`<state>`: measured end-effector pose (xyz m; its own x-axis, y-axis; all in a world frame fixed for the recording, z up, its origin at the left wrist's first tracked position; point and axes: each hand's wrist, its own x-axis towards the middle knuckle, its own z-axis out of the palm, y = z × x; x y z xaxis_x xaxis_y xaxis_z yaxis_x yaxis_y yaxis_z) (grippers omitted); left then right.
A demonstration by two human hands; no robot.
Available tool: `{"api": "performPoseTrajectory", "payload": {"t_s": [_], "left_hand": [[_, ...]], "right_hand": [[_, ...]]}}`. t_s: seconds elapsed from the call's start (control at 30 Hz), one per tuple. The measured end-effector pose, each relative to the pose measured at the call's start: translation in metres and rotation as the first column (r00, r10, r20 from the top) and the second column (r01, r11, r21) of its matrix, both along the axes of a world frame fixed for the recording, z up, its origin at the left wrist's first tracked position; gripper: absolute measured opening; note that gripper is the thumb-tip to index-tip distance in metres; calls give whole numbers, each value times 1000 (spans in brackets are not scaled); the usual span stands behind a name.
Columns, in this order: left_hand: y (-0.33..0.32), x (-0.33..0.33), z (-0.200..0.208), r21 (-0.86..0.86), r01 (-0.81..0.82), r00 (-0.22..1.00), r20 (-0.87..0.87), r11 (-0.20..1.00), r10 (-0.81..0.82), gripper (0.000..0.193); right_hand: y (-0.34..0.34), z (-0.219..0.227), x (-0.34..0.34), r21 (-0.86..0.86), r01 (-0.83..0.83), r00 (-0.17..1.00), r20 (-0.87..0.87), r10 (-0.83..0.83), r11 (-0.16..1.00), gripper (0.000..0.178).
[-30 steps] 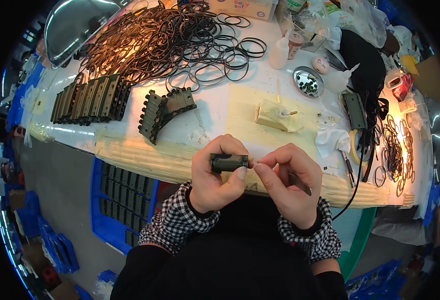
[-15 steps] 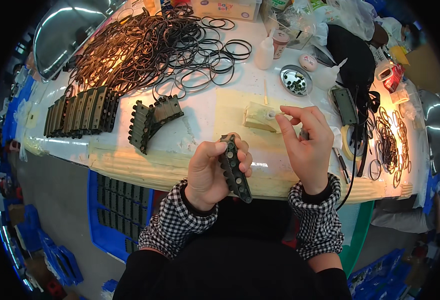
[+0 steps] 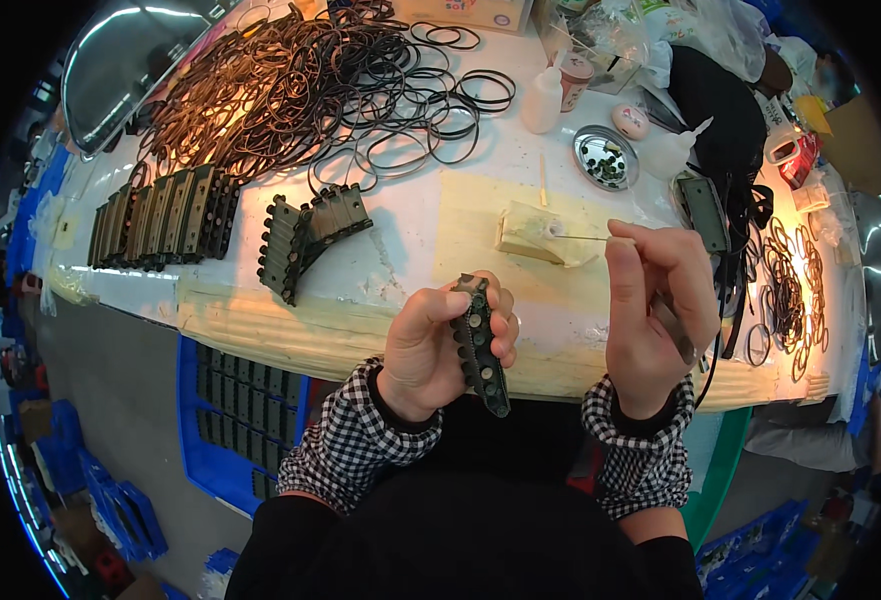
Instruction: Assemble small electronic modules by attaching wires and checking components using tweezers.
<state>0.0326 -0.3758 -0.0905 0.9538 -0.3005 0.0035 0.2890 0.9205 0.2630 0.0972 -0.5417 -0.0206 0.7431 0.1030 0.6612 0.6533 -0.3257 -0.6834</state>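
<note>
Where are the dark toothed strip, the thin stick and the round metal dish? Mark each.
dark toothed strip [image 3: 479, 345], head view, middle of its studded face.
thin stick [image 3: 582, 237], head view, mid-shaft.
round metal dish [image 3: 606, 157], head view, its rim.

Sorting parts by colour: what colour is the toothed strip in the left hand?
Dark olive-black strip, round metal studs; head view, left hand.

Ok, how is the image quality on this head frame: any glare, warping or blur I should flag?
Head view: strong fisheye, so the table edge bows and the corners go black; warm lamp light tints the pile of rubber rings orange; bright glare on the metal bowl at upper left; the left hand with the dark toothed strip and the right hand are sharp, without motion blur.
</note>
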Motion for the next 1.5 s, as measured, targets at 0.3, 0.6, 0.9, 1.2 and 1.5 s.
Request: {"api": "performPoseTrajectory", "payload": {"t_s": [0.3,0.6,0.9,1.2,1.5], "left_hand": [[-1,-1,2,38,33,999,-17,999,-32,26],[0,-2,-4,-19,33,999,10,999,-32,27],[0,-2,-4,-31,38,999,13,999,-38,26],[0,-1,3,61,40,999,1,997,-41,27],[0,-2,-3,-16,40,999,13,999,-40,32]], "right_hand": [[23,-5,-22,488,-296,728,-441,525,821,16],[25,-2,-23,555,-337,638,-460,618,761,16],[25,-3,-23,562,-330,641,-456,617,758,16],[5,-20,9,-16,19,990,-138,-21,1000,6],[7,-11,7,-214,84,994,85,-67,973,8]]}}
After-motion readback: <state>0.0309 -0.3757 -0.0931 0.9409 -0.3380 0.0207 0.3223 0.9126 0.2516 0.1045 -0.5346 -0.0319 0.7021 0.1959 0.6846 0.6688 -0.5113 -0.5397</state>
